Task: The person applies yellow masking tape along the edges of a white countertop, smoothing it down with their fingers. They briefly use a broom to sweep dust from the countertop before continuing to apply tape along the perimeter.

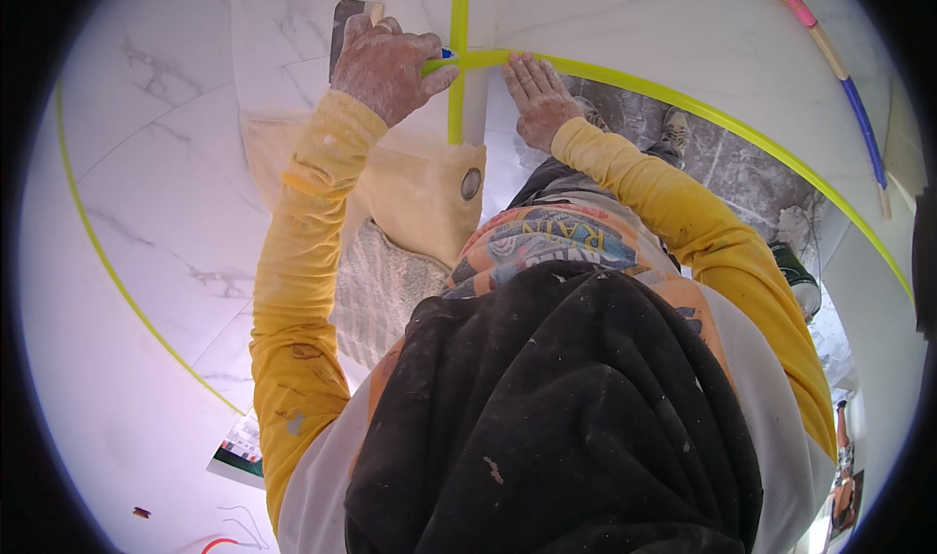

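My left hand [383, 68], dusty with white powder, is closed around what looks like a roll of yellow-green tape [433, 65] with a blue and white core, mostly hidden by the fingers. Behind its knuckles shows a dark flat blade with a pale edge [344, 29]; whether the hand grips it too is unclear. From the roll, a yellow-green tape strip [625, 78] runs right along the wall's edge, crossing a vertical strip of the same tape [458, 7]. My right hand [540, 93] lies with outstretched fingers against the strip, just right of the crossing.
A cream drop cloth [420, 188] with a metal eyelet hangs below my left hand, beside a striped cloth [381, 281]. Another tape line [102, 266] curves down the marbled surface at left. A pole with blue and pink sections [859, 115] stands at right. The grey floor [727, 154] looks dusty.
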Available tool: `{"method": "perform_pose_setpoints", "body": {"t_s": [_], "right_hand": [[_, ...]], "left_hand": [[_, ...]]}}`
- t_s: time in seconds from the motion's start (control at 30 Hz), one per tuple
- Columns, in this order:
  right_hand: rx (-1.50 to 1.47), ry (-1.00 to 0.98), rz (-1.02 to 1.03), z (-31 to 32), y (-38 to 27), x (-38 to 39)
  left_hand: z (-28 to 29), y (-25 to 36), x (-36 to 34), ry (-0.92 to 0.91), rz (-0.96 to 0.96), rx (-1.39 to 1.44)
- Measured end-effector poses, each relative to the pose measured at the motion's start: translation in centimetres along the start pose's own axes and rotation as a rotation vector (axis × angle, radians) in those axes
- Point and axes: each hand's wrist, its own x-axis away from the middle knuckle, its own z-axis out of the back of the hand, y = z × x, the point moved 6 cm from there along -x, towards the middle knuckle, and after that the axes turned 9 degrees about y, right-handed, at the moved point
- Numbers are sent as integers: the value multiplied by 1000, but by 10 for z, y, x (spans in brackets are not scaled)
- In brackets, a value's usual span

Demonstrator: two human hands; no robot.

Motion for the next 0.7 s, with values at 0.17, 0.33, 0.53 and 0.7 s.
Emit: {"method": "perform_pose_setpoints", "body": {"t_s": [0.17,0.33,0.53,0.7], "right_hand": [[23,-21,2,1,0,-1],[29,-18,2,-2,-1,-1],[14,-10,-21,-1,-1,0],[37,26,6,1,-1,1]], "left_hand": [[-3,1,-1,-21,2,-6],[-3,1,0,13,7,5],[2,1,3,5,3,8],[3,-4,7,6,35,25]]}}
